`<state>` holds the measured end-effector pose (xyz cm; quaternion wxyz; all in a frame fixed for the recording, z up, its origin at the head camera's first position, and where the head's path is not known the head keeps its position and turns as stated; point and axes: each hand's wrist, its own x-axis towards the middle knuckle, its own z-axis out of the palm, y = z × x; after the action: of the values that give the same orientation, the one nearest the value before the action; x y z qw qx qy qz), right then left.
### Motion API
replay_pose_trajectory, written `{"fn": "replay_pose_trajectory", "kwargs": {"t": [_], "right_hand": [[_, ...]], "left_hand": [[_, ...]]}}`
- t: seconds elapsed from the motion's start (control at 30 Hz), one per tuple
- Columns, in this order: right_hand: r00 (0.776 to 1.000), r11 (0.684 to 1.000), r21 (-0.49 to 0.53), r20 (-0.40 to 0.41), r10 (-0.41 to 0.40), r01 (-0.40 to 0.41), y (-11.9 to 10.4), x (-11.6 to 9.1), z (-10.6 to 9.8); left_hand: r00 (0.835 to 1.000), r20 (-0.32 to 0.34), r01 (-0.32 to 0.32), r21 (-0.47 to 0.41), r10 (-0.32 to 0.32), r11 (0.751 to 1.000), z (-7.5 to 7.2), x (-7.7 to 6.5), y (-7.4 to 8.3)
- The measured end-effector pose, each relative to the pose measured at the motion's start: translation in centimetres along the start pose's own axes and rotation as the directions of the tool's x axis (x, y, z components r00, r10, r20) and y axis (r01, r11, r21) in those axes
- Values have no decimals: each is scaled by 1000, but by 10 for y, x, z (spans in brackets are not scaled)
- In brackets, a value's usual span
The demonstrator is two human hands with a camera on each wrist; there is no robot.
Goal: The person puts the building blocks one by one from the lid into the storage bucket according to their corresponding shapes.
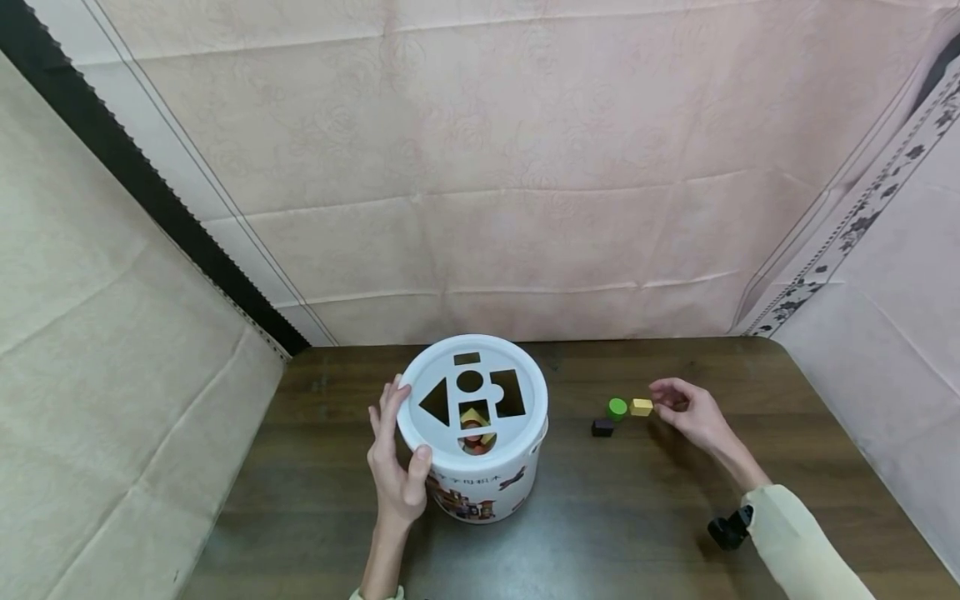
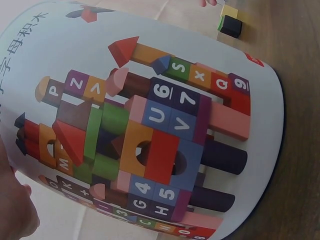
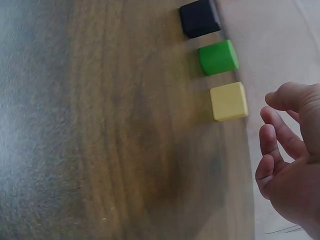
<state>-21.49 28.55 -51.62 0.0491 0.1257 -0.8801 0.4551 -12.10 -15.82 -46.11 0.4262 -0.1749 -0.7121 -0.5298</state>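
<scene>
A white bucket [image 1: 517,471] printed with toy-block pictures stands on the table under a pale lid [image 1: 530,392] with several shaped holes. Wooden blocks [image 1: 474,425] show through two of those holes. Against the lid's left edge rests my left hand [image 1: 396,471], fingers extended and thumb apart; in the left wrist view only part of it appears. To the right, my right hand [image 1: 697,414] is beside a yellow block [image 3: 229,102], with a gap between its bent fingers and the block. Near that block are a green cylinder [image 3: 218,58] and a black block [image 3: 199,19].
The brown wooden table [image 1: 600,525] meets a pale cloth backdrop [image 1: 525,208] along its far edge. More cloth [image 1: 135,400] hangs at the left. A black wrist device [image 1: 730,528] is on my right sleeve [image 1: 798,542].
</scene>
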Motion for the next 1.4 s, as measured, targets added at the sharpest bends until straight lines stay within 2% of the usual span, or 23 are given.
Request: {"fn": "replay_pose_trajectory", "kwargs": {"t": [0.53,0.83,1.4], "right_hand": [[994,994,-3,-2,106,-106,21,2,15],[996,997,-10,-31,79,-79,24,3,18],[996,993,-79,-22,85,-87,23,4,19]], "left_hand": [[1000,7,8,2,-8,1000,-1,-1,1],[1000,6,4,2,-4,1000,-1,0,1],[1000,7,1,6,-1,1000,-1,0,0]]}}
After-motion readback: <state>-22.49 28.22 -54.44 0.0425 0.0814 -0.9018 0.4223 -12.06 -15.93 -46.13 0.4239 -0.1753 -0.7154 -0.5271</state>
